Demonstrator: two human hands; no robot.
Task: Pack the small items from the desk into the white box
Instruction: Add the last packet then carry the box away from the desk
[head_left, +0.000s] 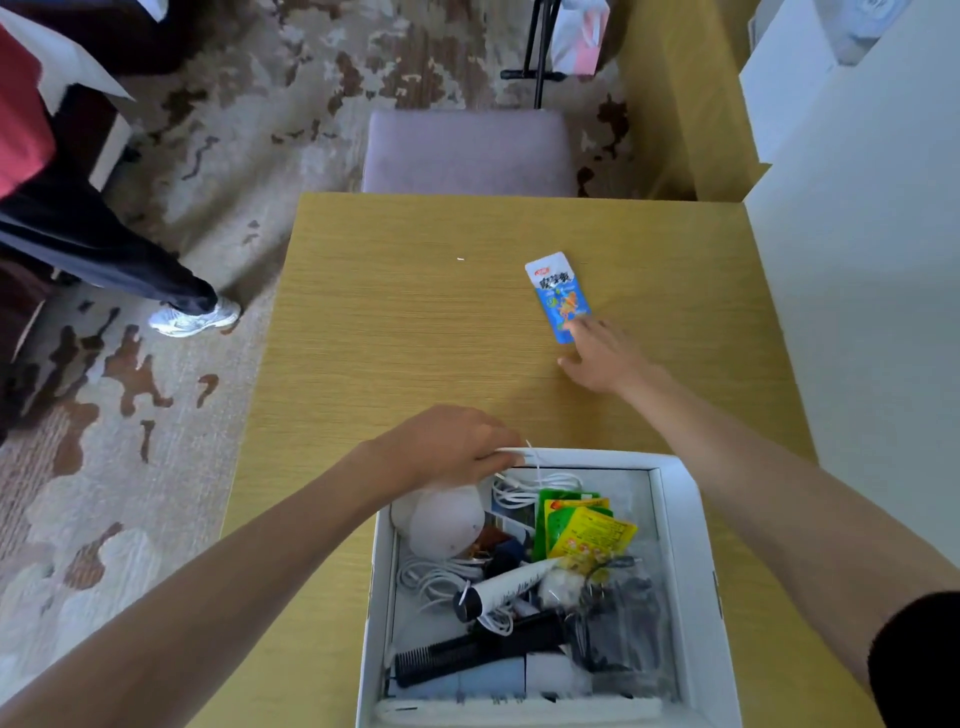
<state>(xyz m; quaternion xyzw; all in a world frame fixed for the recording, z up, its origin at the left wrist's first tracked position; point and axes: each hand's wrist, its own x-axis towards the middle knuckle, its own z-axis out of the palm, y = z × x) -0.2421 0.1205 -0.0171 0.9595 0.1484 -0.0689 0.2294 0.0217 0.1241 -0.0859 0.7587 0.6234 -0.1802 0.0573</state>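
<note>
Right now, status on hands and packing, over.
Left hand grips rim of white box. Right hand open, fingertips touching blue snack packet. Nothing between packet and box.

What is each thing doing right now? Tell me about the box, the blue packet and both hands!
white box: open, nearly full.
blue packet: lying flat on the desk, outside the box.
right hand: open, fingertips touching the packet's near end.
left hand: fingers curled on the box's far rim.
white tube: lying in the box, black cap on.
black comb: lying in the box.

surface: wooden desk (395, 332) | on it: blue snack packet (557, 293), white box (685, 525)
</note>
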